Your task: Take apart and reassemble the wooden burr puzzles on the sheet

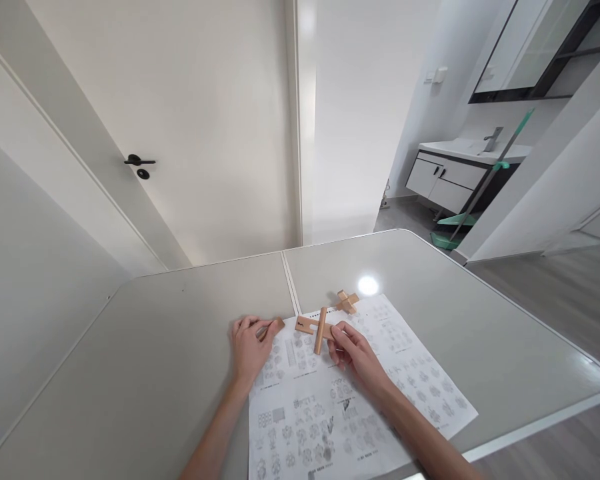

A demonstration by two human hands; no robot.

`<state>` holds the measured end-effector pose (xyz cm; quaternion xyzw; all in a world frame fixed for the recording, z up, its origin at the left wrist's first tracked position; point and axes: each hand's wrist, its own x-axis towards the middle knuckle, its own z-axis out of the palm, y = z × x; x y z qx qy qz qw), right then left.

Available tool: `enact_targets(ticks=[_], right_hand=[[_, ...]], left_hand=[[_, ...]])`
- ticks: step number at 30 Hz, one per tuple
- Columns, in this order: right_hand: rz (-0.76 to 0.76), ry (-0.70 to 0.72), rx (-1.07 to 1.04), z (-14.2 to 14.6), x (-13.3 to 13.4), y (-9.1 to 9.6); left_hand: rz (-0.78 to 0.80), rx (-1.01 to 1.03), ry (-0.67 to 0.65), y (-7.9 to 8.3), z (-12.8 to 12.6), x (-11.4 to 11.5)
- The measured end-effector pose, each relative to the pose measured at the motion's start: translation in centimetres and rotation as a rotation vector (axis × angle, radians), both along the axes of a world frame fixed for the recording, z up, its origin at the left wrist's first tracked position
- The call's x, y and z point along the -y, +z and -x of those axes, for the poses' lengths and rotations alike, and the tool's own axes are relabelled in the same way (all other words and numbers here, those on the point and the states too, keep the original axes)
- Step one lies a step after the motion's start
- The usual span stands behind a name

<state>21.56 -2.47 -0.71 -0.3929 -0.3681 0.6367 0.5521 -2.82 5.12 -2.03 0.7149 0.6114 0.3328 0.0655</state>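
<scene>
My right hand (354,353) pinches the right end of a flat notched wooden puzzle piece (306,325) that bears a dark mark. Crossing that piece is a wooden stick (321,331), which stands nearly upright in the view. My left hand (251,347) is closed around another wooden puzzle piece (279,325), of which only one end shows past the fingers. Beyond my right hand lies a small cross-shaped wooden assembly (347,301), at the far edge of the printed instruction sheet (300,393). Both hands are over the sheet's upper part.
The sheet lies on a grey table (145,373) with a pale edge and a seam (290,283). Behind it are a white door (205,120) and a wall. At the far right stand a washbasin cabinet (447,179) and a green broom and dustpan (447,239).
</scene>
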Motion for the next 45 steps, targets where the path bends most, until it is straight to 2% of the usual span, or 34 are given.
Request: enact_targets(ticks=[5,8,10,14,17,22,26,28,38,45], right_hand=[[-0.005,0.002,0.005,0.0,0.1,0.2],[-0.012,0.014,0.005,-0.1,0.1,0.4],[-0.019,0.02,0.012,0.0,0.2,0.6],[-0.045,0.036,0.044,0.2,0.4,0.9],[-0.081,0.063,0.083,0.3,0.4,0.7],[-0.138,0.101,0.139,0.0,0.4,0.7],[-0.15,0.267,0.026,-0.2,0.5,0.7],[-0.149,0.301,-0.005,-0.3,0.5,0.6],[-0.104,0.222,0.044,-0.2,0.2,0.7],[-0.12,0.102,0.067,-0.1,0.1,-0.5]], left_hand=[[0.013,0.012,0.05,0.3,0.0,0.1],[-0.037,0.104,0.016,1.1,-0.3,0.6],[0.003,0.252,-0.088,1.8,-0.9,1.2],[0.378,0.597,-0.432,2.9,-2.7,2.7],[0.535,0.765,-0.553,3.3,-3.8,3.4],[0.686,0.88,-0.601,3.6,-3.9,3.6],[0.744,0.896,-0.628,3.3,-3.5,3.4],[0.761,0.902,-0.63,3.1,-3.5,3.4],[0.751,0.925,-0.596,3.2,-3.6,3.4],[0.752,0.968,-0.596,2.5,-3.9,3.4]])
